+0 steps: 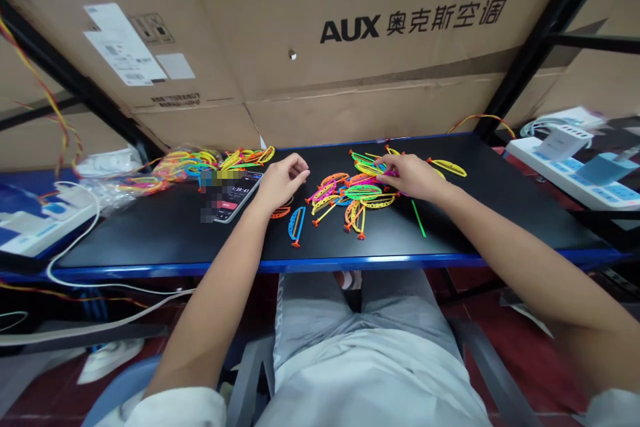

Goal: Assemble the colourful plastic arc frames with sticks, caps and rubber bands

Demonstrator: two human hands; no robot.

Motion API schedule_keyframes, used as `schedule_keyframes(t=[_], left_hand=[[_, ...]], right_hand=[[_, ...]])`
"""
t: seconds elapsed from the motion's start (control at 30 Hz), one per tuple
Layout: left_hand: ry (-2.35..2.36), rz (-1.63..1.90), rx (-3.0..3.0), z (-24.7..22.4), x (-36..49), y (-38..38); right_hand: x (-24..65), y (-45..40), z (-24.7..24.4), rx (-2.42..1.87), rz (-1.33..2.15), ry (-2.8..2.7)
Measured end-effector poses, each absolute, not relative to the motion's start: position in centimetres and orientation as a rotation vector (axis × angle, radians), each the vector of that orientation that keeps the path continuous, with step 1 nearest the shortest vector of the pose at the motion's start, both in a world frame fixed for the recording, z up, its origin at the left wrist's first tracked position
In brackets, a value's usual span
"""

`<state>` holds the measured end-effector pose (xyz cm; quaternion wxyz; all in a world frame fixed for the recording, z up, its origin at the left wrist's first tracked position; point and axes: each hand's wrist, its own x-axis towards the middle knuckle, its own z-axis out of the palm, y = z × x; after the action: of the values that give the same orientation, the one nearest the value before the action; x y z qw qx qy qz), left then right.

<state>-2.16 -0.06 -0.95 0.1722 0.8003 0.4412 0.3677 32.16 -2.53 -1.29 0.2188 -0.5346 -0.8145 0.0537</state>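
Note:
A loose pile of small plastic bows and arrows [363, 192] in green, yellow, orange, pink and blue lies mid-table. My right hand [406, 177] reaches over the pile's right side with its fingers bent together at a pink piece; what they grip is too small to tell. My left hand [283, 181] hovers left of the pile, thumb and fingers curled, and whether anything is between them cannot be made out. Below it lie a blue bow [297, 225] and an orange piece [281, 212]. A green stick [419, 219] rests below my right hand, and a yellow bow [450, 167] lies beyond it.
A phone [239, 197] lies left of my left hand, near bagged colourful pieces [185, 167]. Power strips stand at the left [47, 223] and right [575, 170]. A large cardboard box [350, 107] backs the black table [175, 240]; black frame posts flank it.

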Motion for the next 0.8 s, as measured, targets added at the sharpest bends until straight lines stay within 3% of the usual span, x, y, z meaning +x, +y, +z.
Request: schedule_keyframes(t=[0.2,0.37,0.8], left_hand=[[1.540,1.063,2.290,-0.5,-6.3,0.7],[1.705,0.667,2.515,-1.6,-8.6,0.3],[1.647,0.480,2.536,-2.5,-4.1,0.0]], right_hand=[[33.9,-1.7,-0.4,-1.435,0.105,-2.185],[38.4,0.1,0.0,-1.562,0.170,-2.016],[38.6,0.2,-0.4,-1.521,0.166,-1.922]])
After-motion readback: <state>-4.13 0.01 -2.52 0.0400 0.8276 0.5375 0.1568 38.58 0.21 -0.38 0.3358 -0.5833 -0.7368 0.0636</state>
